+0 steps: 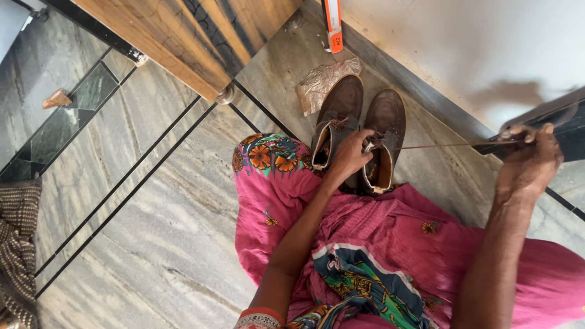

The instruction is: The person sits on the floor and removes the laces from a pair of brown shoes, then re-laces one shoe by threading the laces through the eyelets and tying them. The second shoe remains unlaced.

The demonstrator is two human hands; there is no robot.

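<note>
The person sits on the marble floor [152, 231] with a pair of brown boots standing side by side just past the knees. The left hand [350, 155] is closed over the tongue and eyelets of the right-hand boot [385, 131], steadying it; its fingers curl round the top of the lacing. The right hand [529, 159] is drawn out well to the side, pinched shut on the end of the lace [439, 145], which runs taut from the boot's eyelets to those fingers. The other boot [341, 113] stands touching its mate, its lace lying loose on the upper.

The step in hand appears to be lacing: a length is being pulled through an eyelet and drawn tight. Whether the lace is going in or coming out cannot be told from this view. The next move probably calls for slackening the pull, bringing the tip to the boot and finding the next eyelet, while the left hand keeps the boot from tipping.

Room is narrow on the far side: the boots stand near the dark skirting of the wall [426, 91], and a crumpled paper [326, 82] lies just behind them. A wooden furniture leg [201, 55] stands to the left. The right hand is near a dark ledge [554, 125], so its pull has little further reach. The floor to the left is open.
</note>
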